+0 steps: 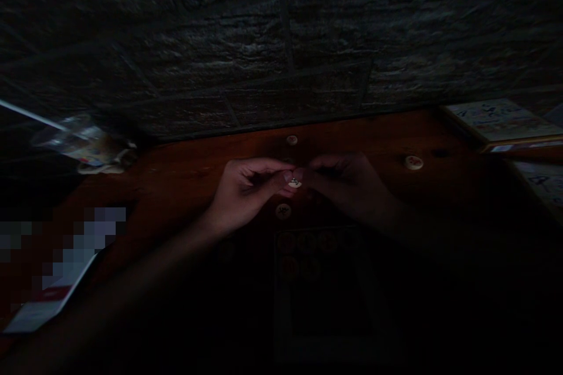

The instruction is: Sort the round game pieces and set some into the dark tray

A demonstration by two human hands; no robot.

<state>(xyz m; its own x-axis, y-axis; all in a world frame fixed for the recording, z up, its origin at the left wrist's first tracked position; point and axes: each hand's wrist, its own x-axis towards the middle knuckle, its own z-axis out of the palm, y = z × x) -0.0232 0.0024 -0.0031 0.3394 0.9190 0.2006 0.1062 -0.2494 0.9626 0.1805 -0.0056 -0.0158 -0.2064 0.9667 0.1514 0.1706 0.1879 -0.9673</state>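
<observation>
My left hand (241,196) and my right hand (352,184) meet over the wooden table (185,173). Between their thumbs and fingers they pinch one round, pale xiangqi piece (294,184) with a dark character on it; the fingers cover part of it. Just below lies another xiangqi piece (284,211) with a dark character. Beyond the hands, closer to the wall, rests a piece (292,140) with a reddish mark. A further red-marked piece (414,162) lies right of my right hand.
In the shadow nearer me is a rectangular tray (282,316) holding several round pieces along its far side. A brick wall (264,47) borders the table. Framed panels (501,120) lie at right. A clear plastic cup (90,140) with a straw stands at left.
</observation>
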